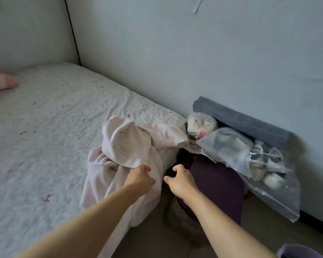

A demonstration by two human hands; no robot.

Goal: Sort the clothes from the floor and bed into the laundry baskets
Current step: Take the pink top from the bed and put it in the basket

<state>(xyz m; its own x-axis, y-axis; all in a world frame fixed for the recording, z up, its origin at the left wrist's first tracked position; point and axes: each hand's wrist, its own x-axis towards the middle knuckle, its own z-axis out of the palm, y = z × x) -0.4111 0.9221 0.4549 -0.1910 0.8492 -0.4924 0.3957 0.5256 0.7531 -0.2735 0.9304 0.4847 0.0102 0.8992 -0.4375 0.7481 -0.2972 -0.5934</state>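
A pale pink garment (125,157) lies crumpled on the corner of the bed (45,127) and hangs over its edge. My left hand (139,178) grips a fold of this garment. Just to its right, my right hand (179,178) hovers with curled fingers over a dark purple cloth (216,183) that fills a woven basket (181,216) on the floor. Whether the right hand holds any of the dark cloth cannot be told.
Clear plastic bags with shoes (259,164) and a tied white bag (201,124) lean against the wall, with a rolled grey mat (241,121) behind them. A pink item (2,82) lies at the far left of the bed. A lilac object (298,251) shows bottom right.
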